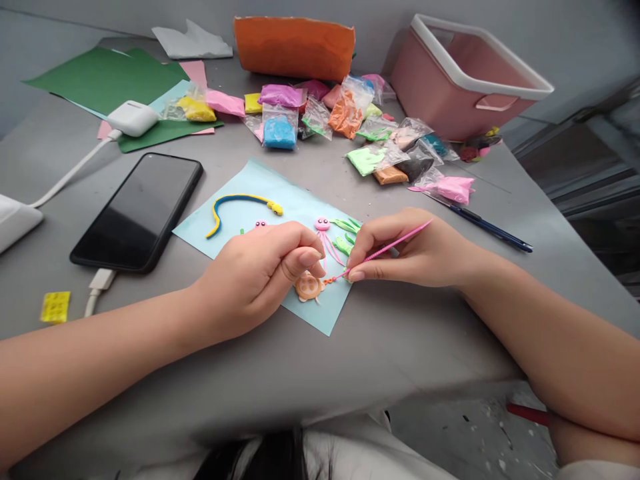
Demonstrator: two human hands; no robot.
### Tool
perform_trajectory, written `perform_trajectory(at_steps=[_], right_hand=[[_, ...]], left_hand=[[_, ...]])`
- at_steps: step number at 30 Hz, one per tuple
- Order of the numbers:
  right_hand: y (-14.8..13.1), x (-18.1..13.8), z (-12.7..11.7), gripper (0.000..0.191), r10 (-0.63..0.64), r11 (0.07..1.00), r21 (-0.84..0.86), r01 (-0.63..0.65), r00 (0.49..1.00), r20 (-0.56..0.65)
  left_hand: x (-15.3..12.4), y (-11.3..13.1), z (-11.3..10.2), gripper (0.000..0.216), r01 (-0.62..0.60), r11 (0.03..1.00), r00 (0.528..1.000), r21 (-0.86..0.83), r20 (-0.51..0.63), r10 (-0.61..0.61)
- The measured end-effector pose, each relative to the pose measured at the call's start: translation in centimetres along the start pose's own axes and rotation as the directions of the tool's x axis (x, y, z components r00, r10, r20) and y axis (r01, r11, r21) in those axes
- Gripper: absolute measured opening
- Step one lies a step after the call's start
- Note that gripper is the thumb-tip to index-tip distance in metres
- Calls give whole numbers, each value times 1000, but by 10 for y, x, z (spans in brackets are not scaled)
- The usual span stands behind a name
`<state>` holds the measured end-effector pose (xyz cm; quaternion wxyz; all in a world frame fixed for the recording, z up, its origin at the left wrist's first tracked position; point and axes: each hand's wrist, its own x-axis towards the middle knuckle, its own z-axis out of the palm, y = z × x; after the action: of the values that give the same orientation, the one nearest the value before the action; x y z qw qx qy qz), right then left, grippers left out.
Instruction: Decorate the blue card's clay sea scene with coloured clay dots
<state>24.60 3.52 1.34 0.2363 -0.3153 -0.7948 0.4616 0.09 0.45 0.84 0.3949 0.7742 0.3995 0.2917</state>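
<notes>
A light blue card lies on the grey table with clay figures stuck on it: a yellow and blue curved strip, a pink jellyfish, green leaves and a tan clay shape. My left hand rests on the card with its fingers curled shut, thumb and forefinger pressed together right above the tan shape; what they pinch is hidden. My right hand grips a thin pink modelling stick, its tip touching small orange beads beside the tan shape.
A black phone on a charging cable lies left of the card. Several small bags of coloured clay are spread behind it, with a pink basket, an orange pouch, green paper, a white earbud case and a blue pen.
</notes>
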Motion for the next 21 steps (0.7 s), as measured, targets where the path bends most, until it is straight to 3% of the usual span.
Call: perform_trajectory(at_steps=[6,13,18,21], right_hand=[[0,-1,1,12,4,1000,-18,-4,1000,1],[-2,0,0,16,73,997,-25,-72,997,20],[-3,-1,-3,16,118,989,90,-116,993,-10],[0,-1,-3,17,125,971,210,-111,991,-52]], left_hand=[[1,-3,1,38,-39,999,999,-24,17,39],[4,-16,-1,34,-188,981,980,50,77,184],[5,-15,0,32,-179,983,980,36,90,175],[5,-11,-1,30,-241,967,970,82,56,237]])
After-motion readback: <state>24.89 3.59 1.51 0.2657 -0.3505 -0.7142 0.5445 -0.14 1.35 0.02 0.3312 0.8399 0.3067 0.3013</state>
